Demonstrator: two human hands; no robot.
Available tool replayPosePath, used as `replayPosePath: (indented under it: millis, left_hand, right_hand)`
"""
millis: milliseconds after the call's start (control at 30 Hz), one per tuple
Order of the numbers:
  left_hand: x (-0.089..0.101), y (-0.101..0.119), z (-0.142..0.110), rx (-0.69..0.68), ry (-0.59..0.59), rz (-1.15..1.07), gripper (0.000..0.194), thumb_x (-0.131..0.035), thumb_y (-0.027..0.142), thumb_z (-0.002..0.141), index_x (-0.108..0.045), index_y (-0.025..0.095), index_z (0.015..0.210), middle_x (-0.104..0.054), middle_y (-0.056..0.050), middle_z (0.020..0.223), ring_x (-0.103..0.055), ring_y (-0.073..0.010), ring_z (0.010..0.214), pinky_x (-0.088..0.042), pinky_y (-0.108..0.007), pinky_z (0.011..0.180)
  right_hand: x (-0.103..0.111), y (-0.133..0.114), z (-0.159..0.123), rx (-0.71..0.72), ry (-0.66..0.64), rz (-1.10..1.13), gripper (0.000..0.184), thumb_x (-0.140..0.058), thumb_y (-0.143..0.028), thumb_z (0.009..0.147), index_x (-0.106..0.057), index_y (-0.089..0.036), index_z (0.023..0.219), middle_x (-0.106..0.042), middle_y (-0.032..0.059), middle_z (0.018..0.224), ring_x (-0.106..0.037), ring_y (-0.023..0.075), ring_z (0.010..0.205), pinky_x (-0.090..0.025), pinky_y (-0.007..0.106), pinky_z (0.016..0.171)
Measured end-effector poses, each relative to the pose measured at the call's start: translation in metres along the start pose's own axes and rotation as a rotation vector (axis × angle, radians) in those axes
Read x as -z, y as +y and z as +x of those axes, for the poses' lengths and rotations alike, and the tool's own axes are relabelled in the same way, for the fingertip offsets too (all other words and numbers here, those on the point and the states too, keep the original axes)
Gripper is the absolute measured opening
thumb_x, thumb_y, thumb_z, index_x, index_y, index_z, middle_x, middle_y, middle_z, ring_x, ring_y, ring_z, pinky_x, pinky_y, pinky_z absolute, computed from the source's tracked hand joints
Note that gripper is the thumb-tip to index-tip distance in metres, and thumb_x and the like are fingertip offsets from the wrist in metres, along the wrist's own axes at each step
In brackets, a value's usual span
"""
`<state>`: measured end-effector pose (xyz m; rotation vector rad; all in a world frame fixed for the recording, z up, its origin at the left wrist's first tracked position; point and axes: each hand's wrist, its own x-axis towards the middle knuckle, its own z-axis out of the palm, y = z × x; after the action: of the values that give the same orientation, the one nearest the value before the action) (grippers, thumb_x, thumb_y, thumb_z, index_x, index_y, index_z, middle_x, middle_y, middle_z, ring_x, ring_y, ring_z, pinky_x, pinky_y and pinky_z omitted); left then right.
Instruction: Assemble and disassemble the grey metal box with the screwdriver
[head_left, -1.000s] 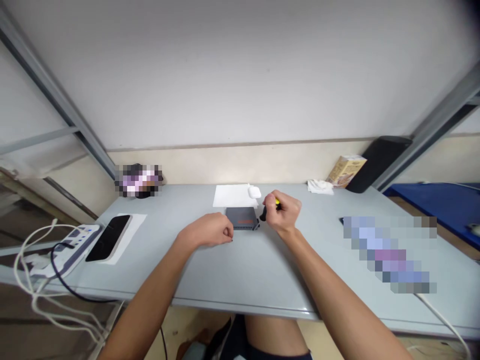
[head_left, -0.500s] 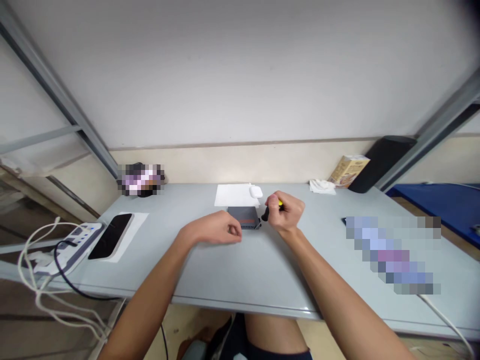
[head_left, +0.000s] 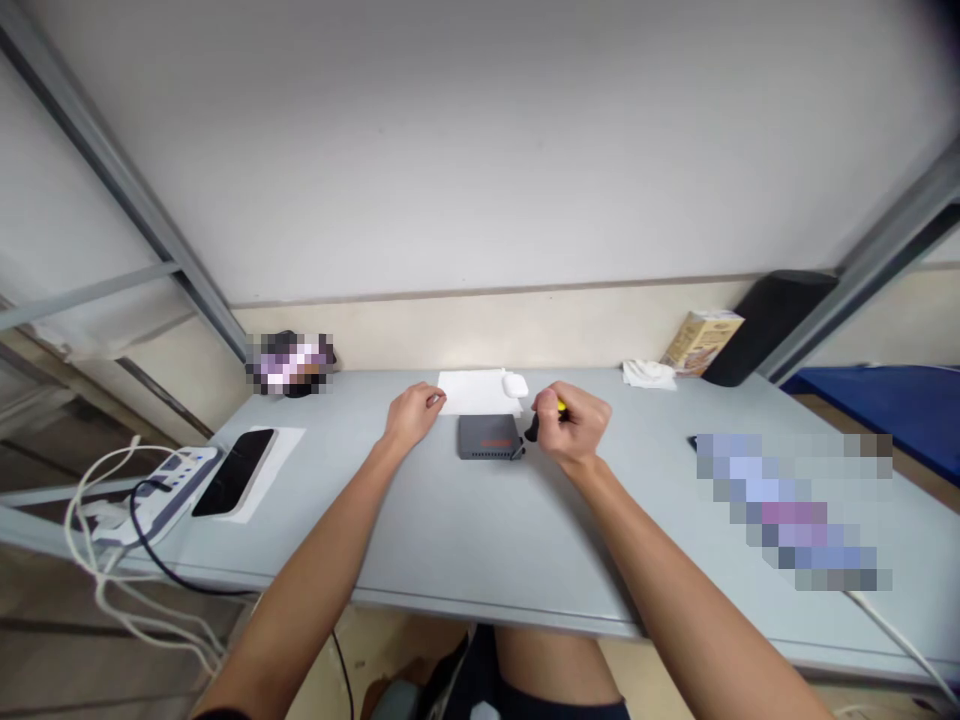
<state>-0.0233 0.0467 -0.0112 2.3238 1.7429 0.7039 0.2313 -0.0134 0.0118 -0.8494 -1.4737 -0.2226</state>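
My right hand (head_left: 571, 424) is closed in a fist around a screwdriver (head_left: 532, 429) with a black and yellow handle. Its thin end seems to point down-left at the right front corner of a small dark grey box (head_left: 489, 437). The box has orange lettering on top and a row of small holes along its front edge. My left hand (head_left: 413, 414) rests on the desk to the left of the box, beside the left edge of a white sheet of paper (head_left: 469, 392). Its fingers are curled together; whether they hold something small is hidden.
A white rounded case (head_left: 514, 385) sits on the paper's right end. At left are a phone (head_left: 235, 472) on paper and a power strip (head_left: 169, 492) with cables. Tissue (head_left: 649, 374), a yellow carton (head_left: 703, 342) and a black cylinder (head_left: 772, 325) stand back right. Blurred-out items lie at both sides.
My left hand has moved from the front left of the grey box back and left to the paper's edge, uncovering the box. My right hand has stayed nearly still, still gripping the screwdriver.
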Motion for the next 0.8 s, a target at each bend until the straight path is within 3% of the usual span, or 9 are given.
replayPosePath:
  millis: [233, 433, 600, 700, 800]
  left_hand:
    - [-0.004, -0.004, 0.0, -0.015, -0.056, 0.012, 0.028, -0.055, 0.034, 0.103, -0.081, 0.024, 0.106, -0.073, -0.006, 0.102, -0.065, -0.0218, 0.091, -0.042, -0.029, 0.073]
    - [-0.002, 0.004, -0.003, -0.045, 0.032, -0.053, 0.034, -0.049, 0.037, 0.106, -0.08, 0.023, 0.1, -0.07, -0.006, 0.097, -0.065, -0.0202, 0.088, -0.046, -0.029, 0.077]
    - [-0.001, 0.025, -0.01, -0.156, 0.007, -0.263, 0.036, -0.049, 0.042, 0.106, -0.079, 0.022, 0.105, -0.072, -0.006, 0.103, -0.068, -0.0191, 0.093, -0.05, -0.029, 0.085]
    - [0.001, 0.032, -0.016, -0.236, -0.034, -0.336, 0.033, -0.051, 0.038, 0.105, -0.079, 0.021, 0.107, -0.073, -0.007, 0.107, -0.069, -0.019, 0.096, -0.052, -0.029, 0.085]
    - [0.002, 0.038, -0.021, -0.314, -0.031, -0.324, 0.03, -0.052, 0.034, 0.104, -0.078, 0.021, 0.109, -0.073, -0.008, 0.106, -0.069, -0.0195, 0.097, -0.052, -0.031, 0.088]
  right_hand:
    - [0.003, 0.0, 0.002, -0.117, -0.014, 0.012, 0.04, -0.052, -0.026, 0.093, -0.049, -0.023, 0.054, -0.043, -0.0032, 0.046, -0.039, 0.0121, 0.044, -0.027, 0.031, 0.052]
    - [0.005, 0.004, 0.011, -0.436, 0.127, 0.107, 0.038, -0.049, -0.031, 0.094, -0.057, -0.022, 0.058, -0.046, -0.0031, 0.05, -0.042, 0.013, 0.048, -0.03, 0.029, 0.051]
    - [-0.002, 0.017, 0.012, -0.654, 0.09, 0.163, 0.032, -0.05, -0.031, 0.09, -0.062, -0.021, 0.062, -0.053, -0.0022, 0.056, -0.047, 0.0142, 0.056, -0.035, 0.027, 0.054]
    - [-0.004, 0.022, 0.009, -0.709, 0.059, 0.175, 0.032, -0.05, -0.032, 0.086, -0.06, -0.021, 0.057, -0.05, -0.0027, 0.052, -0.046, 0.014, 0.054, -0.033, 0.027, 0.053]
    - [-0.002, 0.021, 0.007, -0.676, 0.072, 0.167, 0.033, -0.051, -0.032, 0.084, -0.058, -0.021, 0.054, -0.046, -0.0037, 0.049, -0.043, 0.0133, 0.051, -0.03, 0.027, 0.051]
